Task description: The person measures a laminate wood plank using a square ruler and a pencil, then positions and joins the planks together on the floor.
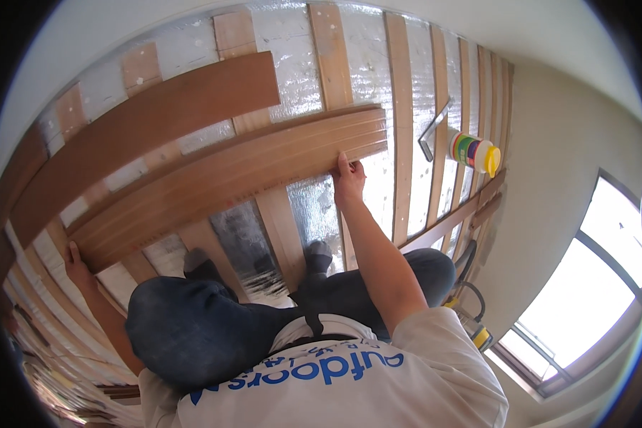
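A long brown wooden floorboard (pixel 214 182) lies slantwise in front of me across the battens, with grooves along its face. My left hand (pixel 77 267) is closed on its left end, thumb on top. Near the right end, my right hand (pixel 349 182) grips the near edge, its thumb over the board and its fingers partly hidden. Just beyond lies a second reddish-brown board (pixel 150 128), its right end stopping short of the first one's.
Pale wooden battens (pixel 401 107) run over silvery foil (pixel 367 53). To the right lie a white bottle with a yellow cap (pixel 474 153) and a bent metal bar (pixel 434 130). A yellow-and-black tool (pixel 474 329) sits by the right wall, below a window (pixel 585 271).
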`<state>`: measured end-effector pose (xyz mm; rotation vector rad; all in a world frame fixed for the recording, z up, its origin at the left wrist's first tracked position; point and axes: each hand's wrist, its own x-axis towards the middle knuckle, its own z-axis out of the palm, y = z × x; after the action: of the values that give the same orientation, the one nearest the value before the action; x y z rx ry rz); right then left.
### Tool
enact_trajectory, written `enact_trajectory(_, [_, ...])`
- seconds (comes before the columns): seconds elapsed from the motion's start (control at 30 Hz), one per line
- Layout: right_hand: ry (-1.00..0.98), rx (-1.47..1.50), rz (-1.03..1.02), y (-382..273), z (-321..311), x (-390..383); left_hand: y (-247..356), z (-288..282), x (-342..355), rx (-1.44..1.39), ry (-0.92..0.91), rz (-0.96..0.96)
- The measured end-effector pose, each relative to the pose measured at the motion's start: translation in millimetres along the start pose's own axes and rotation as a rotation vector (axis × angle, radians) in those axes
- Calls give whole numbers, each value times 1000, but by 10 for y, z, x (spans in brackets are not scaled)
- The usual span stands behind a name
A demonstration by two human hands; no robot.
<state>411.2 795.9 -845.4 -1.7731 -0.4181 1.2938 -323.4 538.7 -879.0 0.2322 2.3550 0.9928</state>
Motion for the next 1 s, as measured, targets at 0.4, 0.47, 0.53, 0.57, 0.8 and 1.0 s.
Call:
enact_trajectory(0.4, [-25,23,-14,100,-51,187,593,664,-770,386,173,768])
enact_trajectory(0.47, [-32,-138,17,264,7,265,1094,1023,-1313,609,-38,1100])
enact_trajectory(0.53, [-117,-258,-128,316,-416,430,1257,1514,-1499,570,-486,1380])
enact_trajectory(0.57, [-170,-139,-128,313,-494,477,1252,1711,-1544,531,-431,1536])
enact_trajectory(0.8, [395,-348,-31,-126,-259,213,1092,1698,-1522,414,-411,1316])
enact_trajectory(1.0, [-403,-488,-339,-712,1443,-764,1021,1762,-1536,333,-397,1336])
